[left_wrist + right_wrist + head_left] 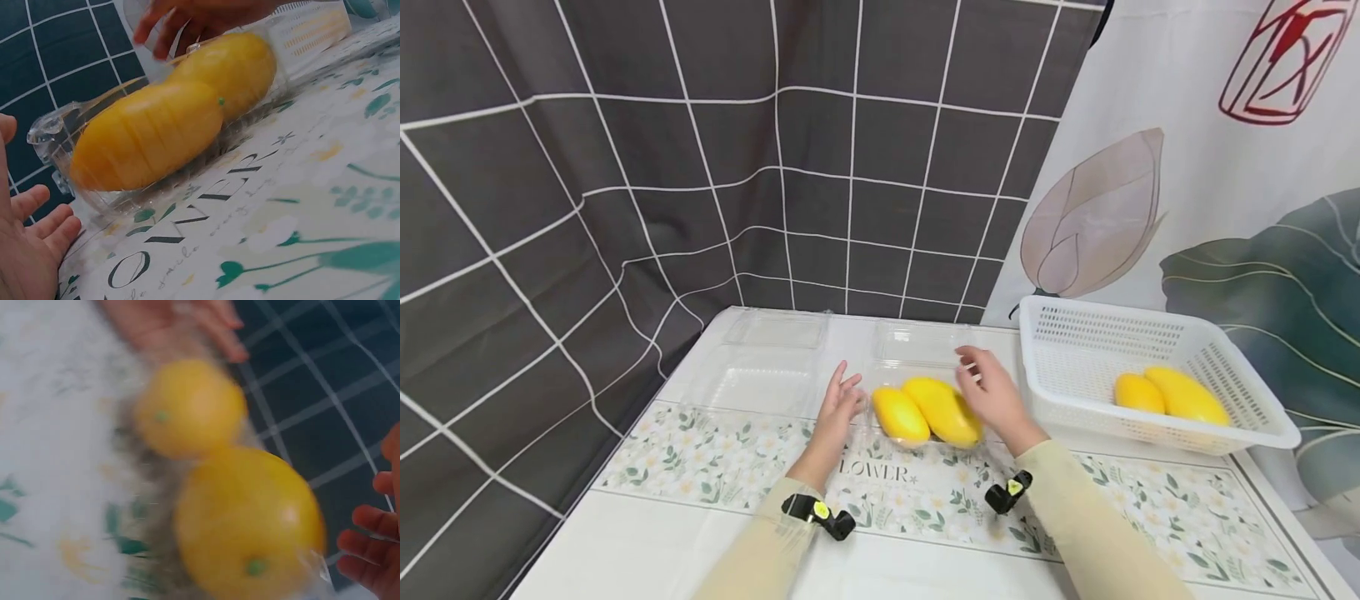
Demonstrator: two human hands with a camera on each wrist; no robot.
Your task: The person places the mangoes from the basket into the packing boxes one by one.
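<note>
Two yellow mangoes, a smaller left one point(901, 415) and a larger right one point(946, 412), lie side by side in a transparent plastic clamshell box point(103, 201). Its lid point(917, 343) is folded back behind them. My left hand point(837, 414) is at the box's left side with fingers spread, holding nothing. On the right, my right hand point(996, 396) hovers beside the larger mango with loosely bent fingers; in the right wrist view its fingertips point(369, 544) stand apart from the fruit. Small green stem spots show on both mangoes.
Another transparent clamshell box point(763, 383) stands open on the table's left. A white perforated basket point(1067, 350) to the right holds more mangoes point(1183, 396). Beneath lies a floral table mat point(730, 467). A dark grid curtain point(887, 208) hangs behind.
</note>
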